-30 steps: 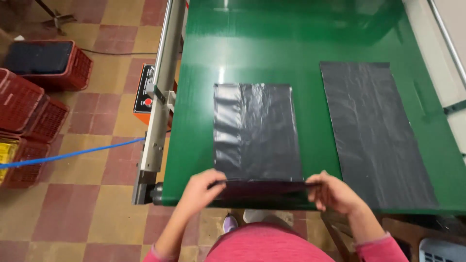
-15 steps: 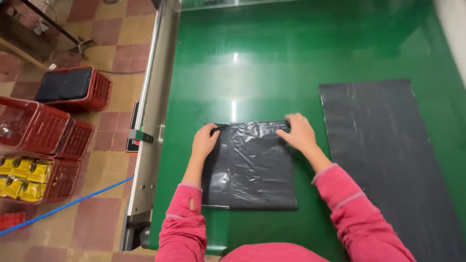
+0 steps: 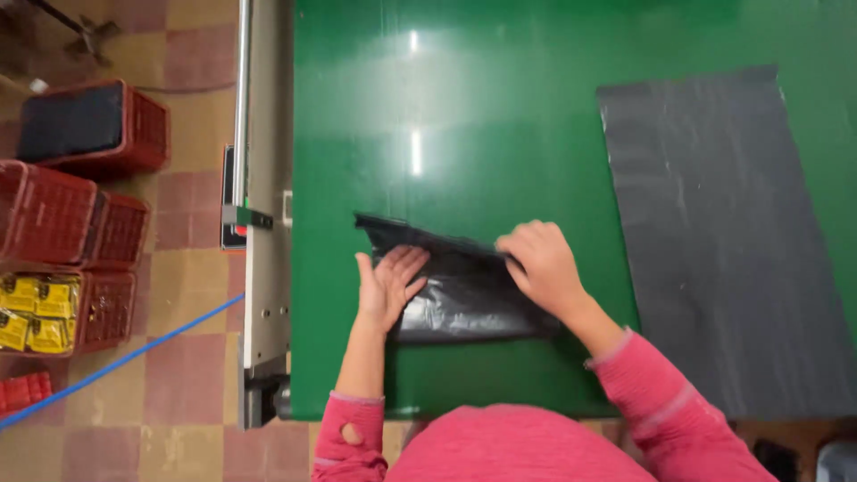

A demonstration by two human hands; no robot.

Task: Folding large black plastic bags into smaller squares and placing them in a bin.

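A folded black plastic bag [image 3: 455, 290] lies on the green table [image 3: 464, 107] just in front of me. My left hand [image 3: 386, 287] rests flat on its left part, fingers spread, pressing it down. My right hand [image 3: 541, 263] grips the bag's upper right edge and holds that layer partly lifted over the rest. A second, larger black plastic bag [image 3: 723, 232] lies spread flat on the right side of the table, apart from both hands.
A metal rail [image 3: 261, 223] runs along the table's left edge. On the tiled floor to the left stand red crates [image 3: 54, 214], one holding yellow packets [image 3: 36, 308]. A blue hose [image 3: 125, 357] crosses the floor.
The bag has been folded down again into a shorter shape. My left hand went from gripping the far corner to lying flat on the bag; my right hand drew the top edge toward me.
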